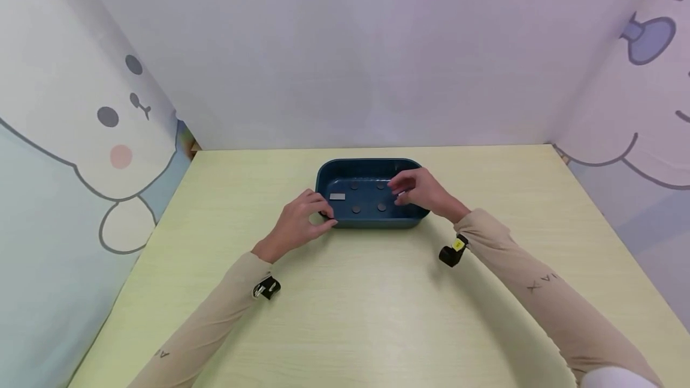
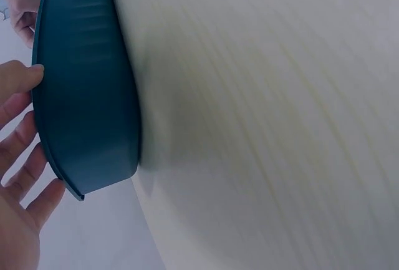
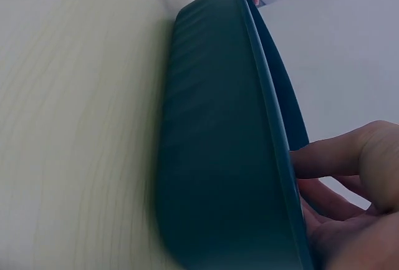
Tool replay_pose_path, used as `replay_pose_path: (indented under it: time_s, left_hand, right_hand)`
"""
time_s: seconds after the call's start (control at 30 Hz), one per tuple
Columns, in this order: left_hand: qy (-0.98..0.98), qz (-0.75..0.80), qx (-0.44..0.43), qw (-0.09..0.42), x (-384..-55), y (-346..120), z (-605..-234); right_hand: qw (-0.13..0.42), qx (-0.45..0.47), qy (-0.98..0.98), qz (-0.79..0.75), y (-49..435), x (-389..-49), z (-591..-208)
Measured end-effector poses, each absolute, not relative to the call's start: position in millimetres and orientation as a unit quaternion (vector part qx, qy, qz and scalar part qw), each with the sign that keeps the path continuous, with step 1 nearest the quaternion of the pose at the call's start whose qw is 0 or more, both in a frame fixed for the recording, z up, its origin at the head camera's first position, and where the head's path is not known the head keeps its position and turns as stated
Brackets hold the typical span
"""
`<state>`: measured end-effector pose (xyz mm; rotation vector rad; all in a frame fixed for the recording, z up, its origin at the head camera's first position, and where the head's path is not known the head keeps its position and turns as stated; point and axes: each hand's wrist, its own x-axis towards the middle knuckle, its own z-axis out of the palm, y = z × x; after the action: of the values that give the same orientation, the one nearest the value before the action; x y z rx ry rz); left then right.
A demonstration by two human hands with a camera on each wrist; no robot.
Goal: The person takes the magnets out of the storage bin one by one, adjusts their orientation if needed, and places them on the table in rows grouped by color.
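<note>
A dark blue-green tray point(image 1: 372, 223) sits on the table, with several small round grey discs point(image 1: 356, 209) and a pale flat rectangular piece point(image 1: 337, 196) on its floor. My left hand point(image 1: 300, 222) holds the tray's near left corner, thumb at the front rim and fingers along the left rim. Over the right side, my right hand point(image 1: 426, 191) reaches inside, its thumb and fingers apart. A light patch shows between them in the head view; I cannot tell what it is. In the right wrist view the tray wall point(image 3: 218, 133) hides the fingertips.
The pale wood-grain table point(image 1: 366, 310) runs up to a white backdrop point(image 1: 350, 64) behind the tray. Cartoon-printed cloths point(image 1: 64, 154) hang at both sides. A small black camera point(image 1: 266, 287) is worn on the left wrist, another camera point(image 1: 453, 251) on the right.
</note>
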<state>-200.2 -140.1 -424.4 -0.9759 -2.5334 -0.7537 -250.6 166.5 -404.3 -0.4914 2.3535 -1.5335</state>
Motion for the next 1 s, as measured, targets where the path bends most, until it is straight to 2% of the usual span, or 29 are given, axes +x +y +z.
replay_pose_path:
  time_s: [0.47,1.0]
  left_hand:
    - [-0.882,-0.276,-0.345,0.163,-202,-142,-428]
    - [-0.88,-0.278,-0.346,0.167,-199,-141,-426]
  right_hand:
    - [0.194,-0.144,0.827,-0.507,151,-266,-416]
    - [0.147,-0.189,0.895,-0.376,137,-271,-425]
